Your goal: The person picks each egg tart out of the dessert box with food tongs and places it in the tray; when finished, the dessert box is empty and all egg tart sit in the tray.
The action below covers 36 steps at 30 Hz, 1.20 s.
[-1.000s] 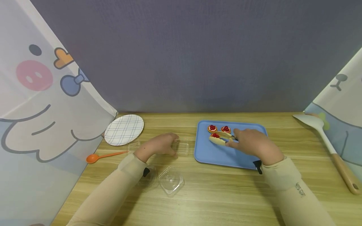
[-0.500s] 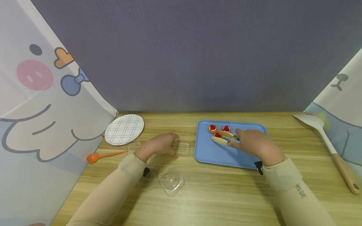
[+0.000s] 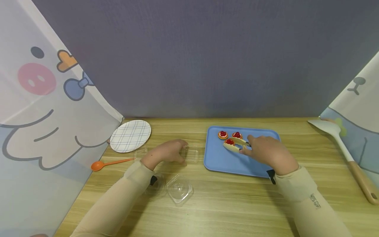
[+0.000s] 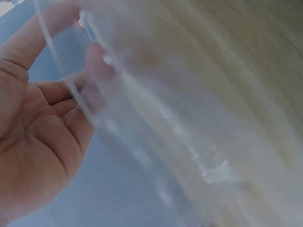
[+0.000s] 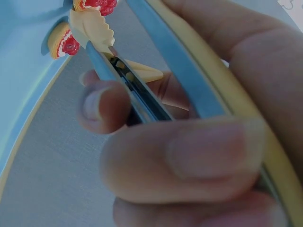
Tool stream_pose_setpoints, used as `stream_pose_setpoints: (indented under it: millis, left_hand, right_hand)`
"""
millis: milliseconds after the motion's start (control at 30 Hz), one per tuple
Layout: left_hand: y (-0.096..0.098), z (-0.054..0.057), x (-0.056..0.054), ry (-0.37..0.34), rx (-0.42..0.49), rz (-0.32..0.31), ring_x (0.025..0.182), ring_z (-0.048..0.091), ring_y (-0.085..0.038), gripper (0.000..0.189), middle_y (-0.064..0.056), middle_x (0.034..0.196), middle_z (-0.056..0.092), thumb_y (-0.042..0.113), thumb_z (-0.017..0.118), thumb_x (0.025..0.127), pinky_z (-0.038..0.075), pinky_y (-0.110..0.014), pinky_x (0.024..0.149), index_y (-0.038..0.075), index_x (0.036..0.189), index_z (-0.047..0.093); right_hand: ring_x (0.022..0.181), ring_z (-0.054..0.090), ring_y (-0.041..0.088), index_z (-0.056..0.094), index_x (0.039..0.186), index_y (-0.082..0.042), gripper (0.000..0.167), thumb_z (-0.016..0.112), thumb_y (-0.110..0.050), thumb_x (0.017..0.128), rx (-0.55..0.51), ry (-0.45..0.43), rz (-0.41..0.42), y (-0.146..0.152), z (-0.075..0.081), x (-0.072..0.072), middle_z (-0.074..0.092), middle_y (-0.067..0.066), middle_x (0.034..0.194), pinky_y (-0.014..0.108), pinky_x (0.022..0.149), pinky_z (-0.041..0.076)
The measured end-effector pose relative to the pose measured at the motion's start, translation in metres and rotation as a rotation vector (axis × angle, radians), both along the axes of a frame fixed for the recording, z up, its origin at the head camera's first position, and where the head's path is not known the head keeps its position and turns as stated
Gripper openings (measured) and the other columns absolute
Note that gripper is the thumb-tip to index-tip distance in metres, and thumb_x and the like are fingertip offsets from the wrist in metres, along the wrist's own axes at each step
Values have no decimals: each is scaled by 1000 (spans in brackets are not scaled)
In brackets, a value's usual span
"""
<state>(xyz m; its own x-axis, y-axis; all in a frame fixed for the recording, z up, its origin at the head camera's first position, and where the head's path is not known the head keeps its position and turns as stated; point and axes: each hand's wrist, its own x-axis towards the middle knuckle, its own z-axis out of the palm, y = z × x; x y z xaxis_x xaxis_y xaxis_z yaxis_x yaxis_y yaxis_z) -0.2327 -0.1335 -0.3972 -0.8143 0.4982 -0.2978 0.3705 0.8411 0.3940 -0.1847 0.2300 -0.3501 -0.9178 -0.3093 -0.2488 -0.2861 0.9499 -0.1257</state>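
Observation:
My right hand (image 3: 267, 153) grips cream-coloured tongs (image 3: 232, 147) over a blue tray (image 3: 216, 161). Between the tips of the tongs is a small red-topped tart (image 3: 229, 142). Two similar tarts, one at the left (image 3: 223, 134) and one at the right (image 3: 237, 135), lie just behind it on the tray. In the right wrist view, fingers wrap the arms of the tongs (image 5: 189, 61). To the left of the tray, my left hand (image 3: 170, 152) holds a clear plastic container (image 3: 191, 154) by its near side. The left wrist view has its fingertips at the transparent wall (image 4: 142, 156).
More clear plastic pieces, including a domed lid (image 3: 179, 189), lie by the left forearm. A checked plate (image 3: 130, 136) and an orange spoon (image 3: 97, 165) are at the left. A white spatula with a wooden handle (image 3: 359, 179) lies along the right side.
The tongs and the tart between their tips have shifted slightly to the right across the tray. My left hand and the clear container have stayed in place.

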Motion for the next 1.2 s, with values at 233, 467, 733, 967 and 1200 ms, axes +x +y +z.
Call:
stream_pose_setpoints:
  millis: [233, 467, 733, 967, 1200]
  left_hand:
    - [0, 0, -1, 0, -4, -2, 136, 62, -31, 85, -14, 144, 66, 29, 92, 84, 51, -47, 116, -1, 153, 52]
    - [-1, -1, -1, 3, -11, -1, 137, 62, -30, 85, -13, 145, 66, 30, 92, 84, 51, -47, 116, 0, 153, 53]
    - [-1, -1, -1, 3, -10, -1, 135, 63, -29, 84, -12, 143, 67, 30, 92, 84, 51, -46, 115, 0, 153, 53]
    - [-1, -2, -1, 3, -8, -5, 138, 61, -31, 86, -14, 145, 66, 30, 91, 85, 49, -46, 119, -1, 154, 51]
    - [-1, -2, -1, 8, -8, -8, 134, 63, -28, 84, -12, 143, 67, 30, 92, 85, 51, -46, 115, 0, 152, 53]
  right_hand:
    - [72, 62, 20, 53, 146, 7, 77, 64, -56, 103, 17, 0, 1, -1, 3, 1, 68, 9, 85, 46, 69, 54]
    - [71, 62, 21, 51, 148, 8, 80, 64, -57, 103, 23, -9, -6, -1, 2, 1, 68, 12, 86, 45, 67, 53]
    - [72, 61, 22, 52, 146, 8, 80, 64, -58, 102, 15, -11, -16, -2, 2, 1, 67, 11, 86, 43, 65, 51]
    - [75, 65, 23, 52, 145, 9, 81, 64, -58, 101, 13, -4, -22, -1, 1, 1, 71, 16, 93, 46, 69, 55]
    - [79, 69, 25, 48, 150, 10, 87, 64, -60, 101, 16, -9, -21, -1, 3, 1, 74, 23, 106, 51, 75, 58]
